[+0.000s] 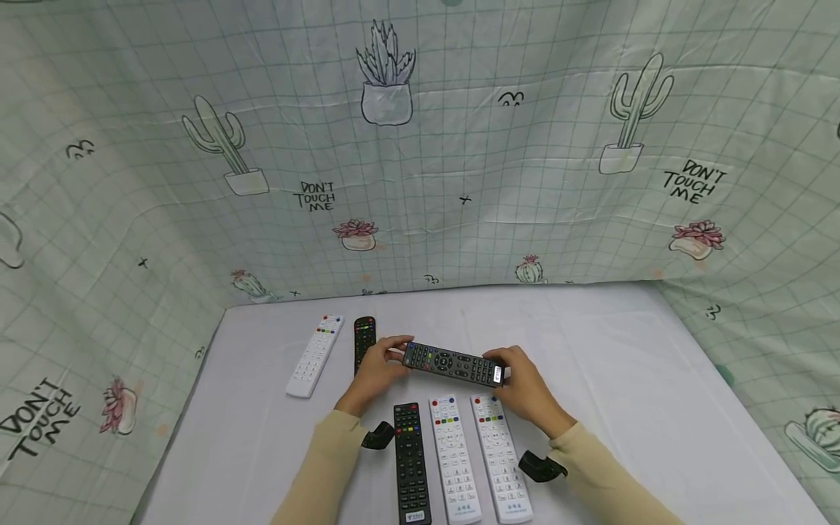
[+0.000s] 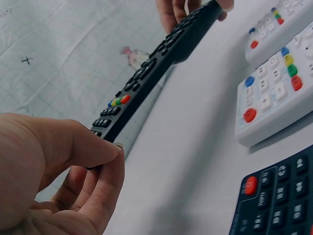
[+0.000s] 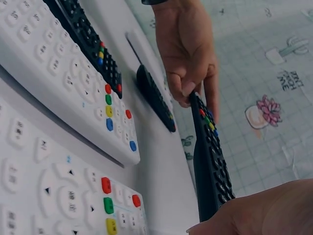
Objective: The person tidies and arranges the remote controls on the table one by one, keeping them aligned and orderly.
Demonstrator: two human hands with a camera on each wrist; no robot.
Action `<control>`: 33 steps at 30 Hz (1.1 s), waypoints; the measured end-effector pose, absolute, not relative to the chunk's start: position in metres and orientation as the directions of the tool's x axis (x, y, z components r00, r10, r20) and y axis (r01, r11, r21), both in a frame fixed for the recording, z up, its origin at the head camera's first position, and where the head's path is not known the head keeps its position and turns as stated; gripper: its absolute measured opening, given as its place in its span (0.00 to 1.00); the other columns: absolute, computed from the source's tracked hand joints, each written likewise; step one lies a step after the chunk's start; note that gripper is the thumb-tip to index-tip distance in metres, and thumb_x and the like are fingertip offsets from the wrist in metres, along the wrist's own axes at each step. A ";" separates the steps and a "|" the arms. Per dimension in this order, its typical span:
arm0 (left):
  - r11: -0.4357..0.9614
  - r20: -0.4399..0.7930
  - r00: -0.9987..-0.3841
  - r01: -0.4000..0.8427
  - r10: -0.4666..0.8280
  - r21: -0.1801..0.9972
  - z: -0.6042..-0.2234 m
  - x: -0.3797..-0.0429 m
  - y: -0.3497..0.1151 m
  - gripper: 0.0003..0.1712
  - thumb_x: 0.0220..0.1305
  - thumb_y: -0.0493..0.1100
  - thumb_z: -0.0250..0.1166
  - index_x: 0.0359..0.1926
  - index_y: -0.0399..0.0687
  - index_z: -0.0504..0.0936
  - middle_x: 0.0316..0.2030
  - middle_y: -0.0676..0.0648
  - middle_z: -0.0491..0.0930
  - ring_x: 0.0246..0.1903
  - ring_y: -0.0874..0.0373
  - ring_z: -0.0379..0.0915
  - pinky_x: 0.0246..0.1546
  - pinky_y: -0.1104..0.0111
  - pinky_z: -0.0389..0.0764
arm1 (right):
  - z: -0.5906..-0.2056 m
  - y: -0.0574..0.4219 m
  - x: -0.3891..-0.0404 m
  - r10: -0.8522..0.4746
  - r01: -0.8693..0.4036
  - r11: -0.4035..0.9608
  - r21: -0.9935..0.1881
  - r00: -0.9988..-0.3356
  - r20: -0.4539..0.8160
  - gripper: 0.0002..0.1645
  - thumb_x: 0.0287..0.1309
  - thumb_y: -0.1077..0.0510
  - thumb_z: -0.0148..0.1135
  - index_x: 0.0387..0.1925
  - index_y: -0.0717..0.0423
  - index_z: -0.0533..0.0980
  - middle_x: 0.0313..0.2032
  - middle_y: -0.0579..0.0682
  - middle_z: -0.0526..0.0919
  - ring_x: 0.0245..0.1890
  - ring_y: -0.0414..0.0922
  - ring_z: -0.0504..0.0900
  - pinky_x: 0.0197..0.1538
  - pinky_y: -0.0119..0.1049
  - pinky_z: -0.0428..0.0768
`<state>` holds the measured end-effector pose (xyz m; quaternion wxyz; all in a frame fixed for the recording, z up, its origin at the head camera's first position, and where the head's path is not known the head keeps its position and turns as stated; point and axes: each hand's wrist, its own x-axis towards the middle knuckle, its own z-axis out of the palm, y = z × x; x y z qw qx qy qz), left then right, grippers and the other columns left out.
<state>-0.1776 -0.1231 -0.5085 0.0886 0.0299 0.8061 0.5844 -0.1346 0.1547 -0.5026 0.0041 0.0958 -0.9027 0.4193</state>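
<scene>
A black remote control (image 1: 453,364) is held up sideways over the table between both hands, its buttons facing up. My left hand (image 1: 380,368) pinches its left end between thumb and fingers, as the left wrist view shows up close. At the other end, near a white label, my right hand (image 1: 521,383) grips it. Below it lie another black remote (image 1: 411,467) and two white remotes (image 1: 455,459), side by side and pointing away. Behind my left hand a further black remote (image 1: 364,337) is partly hidden.
A white remote (image 1: 315,357) lies slanted at the left of the white table (image 1: 630,408). Patterned cloth (image 1: 459,160) with cactus drawings hangs along the back and both sides. Black wrist mounts (image 1: 542,467) sit over the sleeves, close to the front remotes.
</scene>
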 end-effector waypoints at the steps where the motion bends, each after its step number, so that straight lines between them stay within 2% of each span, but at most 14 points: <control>1: 0.311 -0.108 -0.982 -0.054 0.156 0.949 -0.509 -0.176 -0.122 0.34 0.56 0.24 0.67 0.66 0.38 0.81 0.57 0.37 0.76 0.50 0.49 0.78 0.45 0.66 0.77 | -0.503 0.156 -0.133 -0.166 -0.173 0.627 -0.760 -0.982 0.086 0.32 0.47 0.82 0.64 0.57 0.69 0.79 0.51 0.61 0.78 0.51 0.54 0.81 0.53 0.49 0.84; 6: 0.291 -0.102 -0.978 -0.046 0.182 0.956 -0.512 -0.166 -0.118 0.34 0.55 0.24 0.67 0.66 0.38 0.81 0.57 0.37 0.76 0.50 0.49 0.78 0.45 0.66 0.76 | -0.508 0.164 -0.124 -0.165 -0.181 0.610 -0.771 -0.981 0.100 0.32 0.46 0.81 0.66 0.57 0.69 0.79 0.50 0.60 0.78 0.50 0.53 0.80 0.51 0.45 0.85; 15: 0.299 -0.117 -0.966 -0.044 0.232 0.953 -0.517 -0.154 -0.108 0.33 0.57 0.26 0.67 0.66 0.40 0.80 0.58 0.38 0.75 0.50 0.52 0.77 0.46 0.65 0.79 | -0.513 0.180 -0.104 -0.167 -0.213 0.579 -0.787 -0.976 0.141 0.34 0.44 0.82 0.68 0.57 0.68 0.79 0.50 0.59 0.81 0.51 0.54 0.82 0.52 0.44 0.86; 23: 0.314 -0.098 -0.955 -0.005 0.279 0.949 -0.517 -0.145 -0.098 0.33 0.59 0.27 0.66 0.67 0.39 0.79 0.58 0.38 0.75 0.50 0.51 0.77 0.43 0.67 0.78 | -0.511 0.194 -0.091 -0.149 -0.184 0.540 -0.822 -0.981 0.122 0.35 0.43 0.83 0.69 0.58 0.70 0.78 0.53 0.62 0.81 0.52 0.57 0.83 0.51 0.39 0.87; 33: 0.252 -0.089 -0.938 -0.002 0.335 0.968 -0.513 -0.140 -0.085 0.34 0.58 0.25 0.67 0.67 0.35 0.78 0.59 0.36 0.74 0.49 0.50 0.78 0.40 0.67 0.81 | -0.509 0.208 -0.077 -0.115 -0.156 0.553 -0.818 -0.987 0.110 0.36 0.43 0.80 0.72 0.58 0.69 0.78 0.53 0.61 0.82 0.52 0.56 0.83 0.50 0.37 0.87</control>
